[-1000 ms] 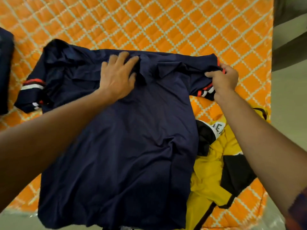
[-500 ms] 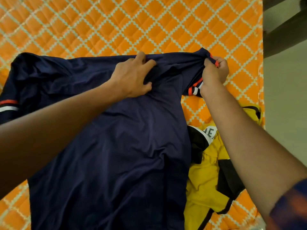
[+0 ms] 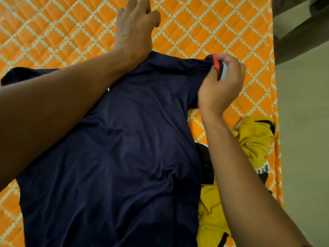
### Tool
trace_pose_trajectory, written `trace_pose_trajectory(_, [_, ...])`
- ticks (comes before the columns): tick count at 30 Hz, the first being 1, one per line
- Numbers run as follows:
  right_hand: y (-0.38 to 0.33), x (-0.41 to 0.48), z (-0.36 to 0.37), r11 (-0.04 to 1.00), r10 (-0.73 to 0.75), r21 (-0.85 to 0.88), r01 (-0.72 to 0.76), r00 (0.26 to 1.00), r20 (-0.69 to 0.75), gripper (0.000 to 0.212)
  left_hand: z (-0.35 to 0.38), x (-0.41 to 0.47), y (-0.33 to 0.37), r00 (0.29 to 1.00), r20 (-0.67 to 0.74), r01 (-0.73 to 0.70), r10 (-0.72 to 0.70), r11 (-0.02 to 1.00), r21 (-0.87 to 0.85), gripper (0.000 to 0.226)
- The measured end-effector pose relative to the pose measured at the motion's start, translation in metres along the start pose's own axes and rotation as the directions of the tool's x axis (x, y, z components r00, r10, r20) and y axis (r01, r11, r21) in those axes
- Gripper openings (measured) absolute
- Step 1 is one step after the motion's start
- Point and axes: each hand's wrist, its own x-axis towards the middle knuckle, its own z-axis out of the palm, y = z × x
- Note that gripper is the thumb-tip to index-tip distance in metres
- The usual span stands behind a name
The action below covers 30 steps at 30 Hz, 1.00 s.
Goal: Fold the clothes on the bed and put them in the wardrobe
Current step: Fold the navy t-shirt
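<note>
Head view: your bed fills most of the frame, dressed in a quilted orange cover crossed by a pale diamond lattice. Its right edge runs straight from near to far, and beyond it is pale grey-green floor. A dark shape sits at the far right corner, too cropped to identify.

The navy shirt lies spread on the cover, from centre to near left, with mild creases. Your right hand pinches its sleeve cuff, banded red and white, at the shirt's far right corner. Your left hand is past the shirt's far edge, over bare cover. Its fingers run off the top of the frame, so I cannot tell whether they are spread or holding anything.

A yellow garment with black panels lies crumpled at near right by the bed edge. It touches the shirt's right side, and your right forearm crosses above it.
</note>
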Motion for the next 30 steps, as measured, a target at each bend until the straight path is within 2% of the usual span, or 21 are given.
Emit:
trace_pose_trajectory(1, [-0.011,-0.007,0.002,0.999,-0.046,0.007,0.046,0.998,0.048,0.02,0.003,-0.008,0.006,1.0,-0.012,0.01,-0.011,0.997,-0.081,0.033])
trace_pose_trajectory(2, [-0.022,-0.016,0.005,0.996,-0.093,0.031,0.089,0.981,0.17,0.026,0.007,-0.021,0.013,0.999,-0.028,0.038,-0.044,0.981,-0.192,0.029])
trace_pose_trajectory(3, [-0.032,-0.028,0.006,0.992,-0.123,0.06,0.109,0.92,0.372,0.036,0.009,-0.036,0.017,0.993,-0.033,0.095,-0.11,0.948,-0.305,0.026])
trace_pose_trajectory(4, [-0.04,-0.04,0.007,0.992,-0.124,0.063,0.107,0.785,0.607,0.048,0.011,-0.053,0.018,0.979,-0.044,0.163,-0.197,0.902,-0.4,0.025])
trace_pose_trajectory(5, [-0.046,-0.052,0.005,0.995,-0.08,0.029,0.094,0.602,0.794,0.058,0.013,-0.07,0.016,0.952,-0.057,0.238,-0.301,0.844,-0.481,0.024])
trace_pose_trajectory(6, [-0.048,-0.061,0.003,0.997,-0.036,-0.002,0.083,0.454,0.89,0.062,0.013,-0.086,0.011,0.907,-0.073,0.307,-0.414,0.772,-0.557,0.024])
trace_pose_trajectory(7, [-0.046,-0.065,0.002,0.994,-0.031,-0.016,0.109,0.417,0.908,0.057,0.013,-0.101,0.004,0.854,-0.072,0.364,-0.516,0.69,-0.625,0.024])
trace_pose_trajectory(8, [-0.044,-0.065,0.001,0.985,-0.081,-0.005,0.175,0.478,0.874,0.047,0.013,-0.116,-0.004,0.821,-0.057,0.397,-0.568,0.64,-0.658,0.023])
trace_pose_trajectory(10, [-0.041,-0.062,0.0,0.976,-0.157,0.019,0.218,0.635,0.757,0.029,0.013,-0.143,-0.021,0.854,-0.025,0.408,-0.52,0.697,-0.59,0.021])
trace_pose_trajectory(12, [-0.045,-0.059,0.002,0.984,-0.174,0.092,0.155,0.681,0.712,0.019,0.011,-0.166,-0.034,0.937,0.035,0.33,-0.347,0.853,-0.405,0.023])
trace_pose_trajectory(13, [-0.048,-0.058,0.002,0.976,-0.213,0.116,0.184,0.701,0.681,0.016,0.013,-0.172,-0.04,0.966,0.07,0.259,-0.249,0.917,-0.303,0.028])
trace_pose_trajectory(15, [-0.05,-0.056,0.008,0.944,-0.295,0.062,0.323,0.749,0.594,0.016,0.016,-0.173,-0.05,0.98,0.132,0.167,-0.147,0.973,-0.159,0.041])
trace_pose_trajectory(16, [-0.048,-0.057,0.015,0.93,-0.297,-0.004,0.368,0.758,0.581,0.023,0.015,-0.169,-0.055,0.973,0.16,0.188,-0.168,0.974,-0.124,0.046])
trace_pose_trajectory(17, [-0.042,-0.055,0.022,0.913,-0.26,-0.093,0.396,0.744,0.615,0.036,0.015,-0.159,-0.056,0.961,0.191,0.223,-0.199,0.969,-0.11,0.051])
trace_pose_trajectory(19, [-0.026,-0.06,0.034,0.829,-0.098,-0.269,0.491,0.599,0.795,0.059,0.012,-0.14,-0.058,0.94,0.248,0.254,-0.232,0.965,-0.058,0.061])
trace_pose_trajectory(21, [-0.008,-0.072,0.04,0.718,-0.009,-0.31,0.623,0.454,0.891,0.068,0.011,-0.121,-0.058,0.929,0.306,0.23,-0.207,0.973,-0.039,0.067])
trace_pose_trajectory(22, [-0.003,-0.077,0.04,0.7,-0.016,-0.306,0.645,0.442,0.897,0.069,0.011,-0.111,-0.061,0.917,0.349,0.231,-0.193,0.97,-0.07,0.068])
trace_pose_trajectory(24, [-0.007,-0.079,0.038,0.734,-0.049,-0.322,0.597,0.52,0.853,0.066,0.012,-0.094,-0.07,0.89,0.419,0.268,-0.177,0.949,-0.167,0.07])
trace_pose_trajectory(26, [-0.022,-0.075,0.046,0.783,-0.124,-0.303,0.543,0.614,0.78,0.058,0.012,-0.082,-0.086,0.906,0.388,0.293,-0.171,0.914,-0.282,0.067])
trace_pose_trajectory(28, [-0.037,-0.071,0.057,0.8,-0.24,-0.228,0.555,0.644,0.727,0.046,0.003,-0.081,-0.098,0.965,0.221,0.224,-0.141,0.883,-0.412,0.048])
trace_pose_trajectory(30, [-0.047,-0.068,0.078,0.801,-0.349,-0.105,0.589,0.603,0.718,0.036,-0.01,-0.087,-0.106,0.988,-0.024,0.122,-0.151,0.874,-0.47,0.026])
